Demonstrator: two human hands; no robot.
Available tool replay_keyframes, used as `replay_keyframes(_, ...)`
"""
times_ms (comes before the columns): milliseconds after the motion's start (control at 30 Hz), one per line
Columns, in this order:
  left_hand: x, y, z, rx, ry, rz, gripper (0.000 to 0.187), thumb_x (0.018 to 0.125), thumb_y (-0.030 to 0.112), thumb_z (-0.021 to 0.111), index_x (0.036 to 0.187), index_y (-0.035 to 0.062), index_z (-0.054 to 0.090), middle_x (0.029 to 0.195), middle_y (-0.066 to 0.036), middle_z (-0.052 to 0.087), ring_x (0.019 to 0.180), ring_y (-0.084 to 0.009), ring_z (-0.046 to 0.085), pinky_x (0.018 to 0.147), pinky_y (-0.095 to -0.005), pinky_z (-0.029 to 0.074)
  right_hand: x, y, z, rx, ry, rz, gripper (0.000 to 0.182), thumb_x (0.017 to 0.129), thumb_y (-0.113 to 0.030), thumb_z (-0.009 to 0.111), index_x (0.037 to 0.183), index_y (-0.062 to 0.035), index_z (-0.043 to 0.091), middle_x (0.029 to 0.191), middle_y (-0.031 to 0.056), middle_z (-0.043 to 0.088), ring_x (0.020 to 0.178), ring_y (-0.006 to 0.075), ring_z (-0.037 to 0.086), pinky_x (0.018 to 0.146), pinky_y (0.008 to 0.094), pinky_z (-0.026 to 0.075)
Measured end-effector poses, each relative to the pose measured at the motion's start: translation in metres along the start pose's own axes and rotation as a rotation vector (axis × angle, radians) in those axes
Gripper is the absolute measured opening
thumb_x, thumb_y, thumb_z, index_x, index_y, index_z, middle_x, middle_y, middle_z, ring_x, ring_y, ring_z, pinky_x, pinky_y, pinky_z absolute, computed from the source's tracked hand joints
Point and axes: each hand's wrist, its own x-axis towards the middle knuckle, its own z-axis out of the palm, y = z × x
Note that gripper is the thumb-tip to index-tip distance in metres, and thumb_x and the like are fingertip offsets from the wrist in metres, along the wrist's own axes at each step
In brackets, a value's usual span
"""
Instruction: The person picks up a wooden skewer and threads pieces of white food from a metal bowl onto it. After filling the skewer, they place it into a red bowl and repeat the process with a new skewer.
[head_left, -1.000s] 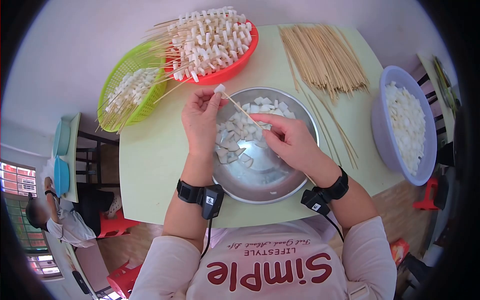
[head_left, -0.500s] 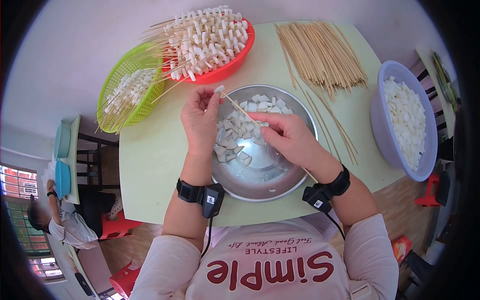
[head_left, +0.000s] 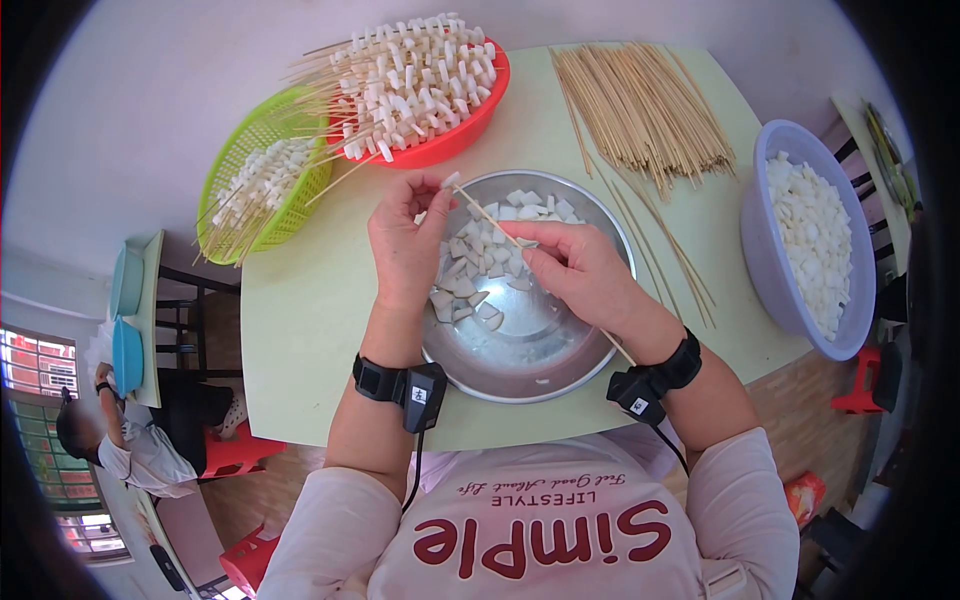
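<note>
My right hand [head_left: 578, 268] is closed around a thin wooden skewer [head_left: 484, 214], which slants up to the left over a steel bowl [head_left: 525, 372]. At the skewer's upper tip is a small white food piece [head_left: 451, 181], pinched by my left hand [head_left: 408, 238]; its curled fingers are partly hidden. Loose white cut pieces [head_left: 487, 250] lie in the bowl beneath my hands, mostly toward its far and left sides. The skewer's lower end shows below my right wrist.
Loaded skewers [head_left: 415, 80] fill a red basin [head_left: 470, 130] at the back; more lie in a green basket [head_left: 228, 165]. Bare skewers [head_left: 645, 110] are spread at the back right. A purple tub [head_left: 760, 250] holds white pieces. A person [head_left: 140, 445] sits far left.
My left hand and the white piece at the skewer's tip have shifted slightly to the right. The right hand keeps its hold on the skewer, almost unmoved.
</note>
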Motion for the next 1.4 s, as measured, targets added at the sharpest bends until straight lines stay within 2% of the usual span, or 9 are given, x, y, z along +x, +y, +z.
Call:
replay_keyframes(333, -0.011, 0.013, 0.01, 0.192, -0.272, 0.098, 0.01, 0.085, -0.003, 0.064, 0.094, -0.0025, 0.059, 0.084, -0.003, 0.063, 0.079, -0.0103, 0.063, 0.072, -0.0237, 0.051, 0.006, 0.013, 0.0, 0.152, 0.059, 0.037, 0.029, 0.09, -0.009, 0.053, 0.117, 0.0001, 0.061, 0.061, -0.0037, 0.049, 0.053, 0.0045, 0.042, 0.049, 0.0242, 0.037)
replay_keyframes(500, -0.005, 0.005, 0.002, 0.129, 0.228, 0.162, 0.01, 0.089, -0.001, 0.061, 0.098, -0.0007, 0.056, 0.089, -0.003, 0.062, 0.081, -0.0096, 0.061, 0.076, -0.0227, 0.05, 0.006, 0.008, 0.0, 0.002, 0.04, 0.054, 0.02, 0.092, -0.015, 0.055, 0.104, 0.0001, 0.062, 0.06, 0.0013, 0.051, 0.053, 0.0072, 0.044, 0.05, 0.0263, 0.038)
replay_keyframes(633, -0.001, 0.006, -0.004, 0.006, 0.305, 0.168, 0.011, 0.09, -0.001, 0.058, 0.1, -0.0006, 0.054, 0.092, -0.004, 0.061, 0.083, -0.0099, 0.061, 0.079, -0.0226, 0.049, 0.004, 0.004, -0.002, -0.156, 0.015, -0.054, 0.021, 0.092, -0.018, 0.054, 0.099, -0.0004, 0.063, 0.06, 0.0082, 0.053, 0.054, 0.0143, 0.048, 0.053, 0.0298, 0.04)
replay_keyframes(700, 0.001, 0.001, -0.005, -0.09, 0.369, 0.197, 0.011, 0.091, -0.002, 0.057, 0.101, -0.0011, 0.054, 0.092, -0.005, 0.061, 0.083, -0.0106, 0.061, 0.079, -0.0229, 0.049, 0.002, -0.002, -0.002, -0.261, 0.031, -0.075, 0.022, 0.093, -0.019, 0.052, 0.095, -0.0005, 0.063, 0.065, 0.0137, 0.055, 0.058, 0.0233, 0.053, 0.057, 0.0346, 0.042)
replay_keyframes(900, -0.003, 0.01, -0.002, 0.074, 0.277, 0.226, 0.011, 0.088, -0.003, 0.06, 0.098, -0.0007, 0.058, 0.091, -0.006, 0.064, 0.081, -0.0114, 0.062, 0.077, -0.0239, 0.05, 0.004, 0.0, -0.001, -0.358, 0.105, -0.142, 0.02, 0.093, -0.017, 0.05, 0.092, -0.0013, 0.062, 0.069, 0.016, 0.058, 0.063, 0.03, 0.056, 0.061, 0.039, 0.043)
replay_keyframes(1000, -0.012, 0.016, 0.009, 0.369, 0.108, 0.324, 0.012, 0.083, -0.005, 0.063, 0.093, 0.0002, 0.061, 0.087, -0.005, 0.066, 0.079, -0.0109, 0.064, 0.074, -0.0242, 0.051, 0.005, 0.004, 0.001, -0.3, 0.133, -0.195, 0.019, 0.093, -0.016, 0.05, 0.09, -0.0014, 0.061, 0.065, 0.0131, 0.055, 0.058, 0.0239, 0.054, 0.057, 0.0357, 0.042)
replay_keyframes(1100, -0.021, 0.031, 0.02, 0.247, -0.161, 0.277, 0.014, 0.079, -0.005, 0.066, 0.09, 0.0007, 0.062, 0.084, -0.004, 0.066, 0.078, -0.0104, 0.065, 0.073, -0.024, 0.051, 0.01, 0.011, -0.006, -0.05, 0.09, -0.061, 0.02, 0.094, -0.016, 0.049, 0.089, -0.002, 0.061, 0.061, 0.0067, 0.051, 0.055, 0.0146, 0.048, 0.054, 0.0311, 0.04)
replay_keyframes(1200, -0.02, 0.024, 0.019, 0.216, -0.196, 0.249, 0.017, 0.076, 0.0, 0.069, 0.092, 0.0015, 0.063, 0.082, -0.008, 0.066, 0.075, -0.0165, 0.065, 0.071, -0.0284, 0.052, 0.011, 0.013, -0.007, 0.011, 0.048, -0.031, 0.021, 0.095, -0.017, 0.048, 0.088, -0.0026, 0.062, 0.06, 0.0004, 0.047, 0.055, 0.0079, 0.042, 0.052, 0.0268, 0.037)
replay_keyframes(1400, -0.019, 0.024, 0.021, 0.173, -0.213, 0.273, 0.016, 0.076, 0.001, 0.07, 0.09, 0.0015, 0.062, 0.083, -0.008, 0.066, 0.076, -0.0166, 0.064, 0.071, -0.0281, 0.052, 0.013, 0.015, -0.011, 0.225, -0.065, 0.064, 0.025, 0.098, -0.019, 0.045, 0.093, -0.0028, 0.064, 0.06, -0.002, 0.05, 0.049, 0.0051, 0.042, 0.047, 0.0208, 0.035)
